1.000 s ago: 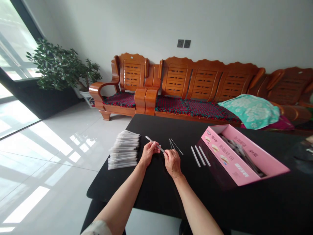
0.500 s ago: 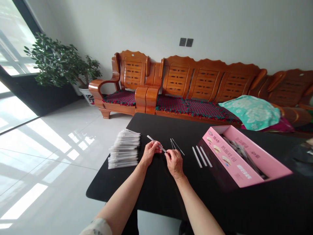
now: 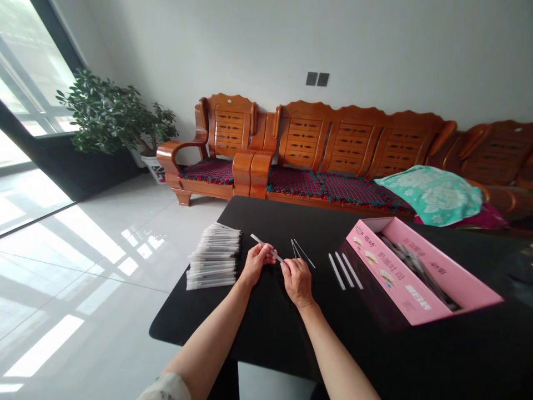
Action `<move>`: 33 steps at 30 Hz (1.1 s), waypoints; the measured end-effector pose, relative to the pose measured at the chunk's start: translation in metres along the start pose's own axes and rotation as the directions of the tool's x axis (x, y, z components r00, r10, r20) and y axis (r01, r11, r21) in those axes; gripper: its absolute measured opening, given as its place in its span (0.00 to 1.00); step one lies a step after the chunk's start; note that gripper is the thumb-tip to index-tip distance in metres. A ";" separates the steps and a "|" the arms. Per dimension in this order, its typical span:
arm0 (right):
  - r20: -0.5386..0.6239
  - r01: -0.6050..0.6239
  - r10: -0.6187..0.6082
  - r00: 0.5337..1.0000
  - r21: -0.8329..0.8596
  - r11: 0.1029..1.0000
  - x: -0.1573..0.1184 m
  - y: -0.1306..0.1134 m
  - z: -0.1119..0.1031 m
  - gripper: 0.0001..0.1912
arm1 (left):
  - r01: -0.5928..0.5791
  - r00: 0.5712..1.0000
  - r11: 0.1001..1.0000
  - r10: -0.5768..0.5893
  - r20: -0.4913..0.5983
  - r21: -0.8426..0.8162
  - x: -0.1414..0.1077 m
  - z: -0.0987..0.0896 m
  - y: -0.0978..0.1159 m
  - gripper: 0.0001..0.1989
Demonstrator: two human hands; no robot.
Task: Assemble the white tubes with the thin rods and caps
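Left hand (image 3: 257, 263): your fingers are closed on the pale stick (image 3: 260, 241), its far end jutting past them, probably to steady it.
Right hand (image 3: 297, 280): your fingertips pinch the near end (perhaps working a tip; your fingers hide it).
Held stick: slanting between your hands, over the black table (image 3: 266, 316).
Stick pile (image 3: 214, 256): left of your left hand, laid roughly parallel, likely for neatness.
Three loose sticks (image 3: 345, 270): right of your right hand, side by side, perhaps for easy reach.
Thin rods (image 3: 303, 253): just beyond your right hand.
Pink box (image 3: 389, 272): farther right, open-topped, dark pieces inside.
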State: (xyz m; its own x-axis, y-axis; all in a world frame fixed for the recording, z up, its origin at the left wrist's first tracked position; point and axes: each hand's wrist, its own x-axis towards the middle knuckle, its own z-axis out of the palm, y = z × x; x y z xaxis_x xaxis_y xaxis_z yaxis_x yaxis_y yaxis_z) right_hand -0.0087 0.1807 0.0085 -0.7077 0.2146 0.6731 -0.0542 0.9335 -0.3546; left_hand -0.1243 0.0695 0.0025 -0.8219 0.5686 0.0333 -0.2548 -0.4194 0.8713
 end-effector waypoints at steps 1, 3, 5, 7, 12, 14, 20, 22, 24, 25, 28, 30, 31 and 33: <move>0.006 0.001 -0.001 1.000 -0.006 1.000 0.000 0.000 -0.001 0.11 | 0.002 1.000 1.000 -0.002 0.000 -0.002 0.000 0.000 0.000 0.21; 0.012 0.001 -0.001 1.000 -0.018 1.000 0.001 -0.001 -0.001 0.12 | 0.005 1.000 1.000 -0.005 0.003 -0.005 0.001 0.000 -0.001 0.22; 0.020 0.004 -0.004 1.000 -0.029 1.000 0.002 -0.001 -0.001 0.12 | 0.006 1.000 1.000 -0.006 0.007 -0.008 0.001 0.000 -0.001 0.22; 0.020 0.005 -0.004 1.000 -0.031 0.999 0.001 0.000 0.000 0.12 | 0.009 1.000 1.000 -0.009 0.013 -0.010 0.001 0.000 0.000 0.23; -0.027 -0.044 0.044 0.999 0.020 0.999 0.000 0.002 0.001 0.06 | 0.018 1.000 1.000 -0.018 0.016 -0.017 0.002 0.001 0.001 0.22; -0.020 -0.046 0.047 0.999 0.025 0.999 0.000 0.002 0.002 0.07 | 0.034 0.999 0.999 -0.034 0.012 -0.020 0.002 0.002 0.003 0.23; -0.009 -0.033 0.033 0.999 0.033 0.999 0.002 0.002 0.001 0.10 | 0.085 0.996 0.996 -0.085 -0.029 0.010 0.006 0.005 0.011 0.22; -0.018 -0.044 0.044 0.999 0.046 0.998 0.002 0.003 -0.001 0.09 | 0.061 0.993 0.998 -0.059 -0.099 0.020 0.008 0.004 0.015 0.22; -0.022 -0.055 0.056 0.998 0.045 0.997 0.002 0.005 -0.004 0.09 | 0.029 0.987 0.999 -0.023 -0.157 0.033 0.010 0.004 0.019 0.22; -0.029 -0.065 0.066 0.997 0.034 0.997 0.001 0.006 -0.006 0.09 | 0.022 0.984 0.999 -0.015 -0.176 0.040 0.011 0.004 0.020 0.21; -0.070 -0.128 0.125 0.990 -0.042 0.991 0.000 0.011 -0.010 0.10 | 0.053 0.976 0.997 -0.041 -0.215 0.051 0.012 0.007 0.018 0.20; -0.092 -0.189 0.179 0.980 -0.113 0.975 -0.002 0.015 -0.011 0.10 | 0.092 0.969 0.994 -0.078 -0.233 0.051 0.011 0.012 0.015 0.19; -0.090 -0.215 0.203 0.975 -0.147 0.966 -0.003 0.016 -0.010 0.10 | 0.109 0.968 0.993 -0.094 -0.233 0.052 0.010 0.014 0.013 0.18; -0.062 -0.246 0.239 0.969 -0.214 0.945 -0.004 0.016 -0.008 0.09 | 0.136 0.969 0.989 -0.122 -0.213 0.052 0.008 0.018 0.012 0.18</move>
State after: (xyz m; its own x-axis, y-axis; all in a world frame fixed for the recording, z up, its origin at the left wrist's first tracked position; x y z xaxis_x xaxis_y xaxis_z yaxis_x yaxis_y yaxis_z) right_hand -0.0009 0.1971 0.0050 -0.6551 0.4485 0.6080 0.2741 0.8910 -0.3620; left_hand -0.1247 0.0821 0.0223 -0.8742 0.4516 -0.1785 -0.3375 -0.3006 0.8920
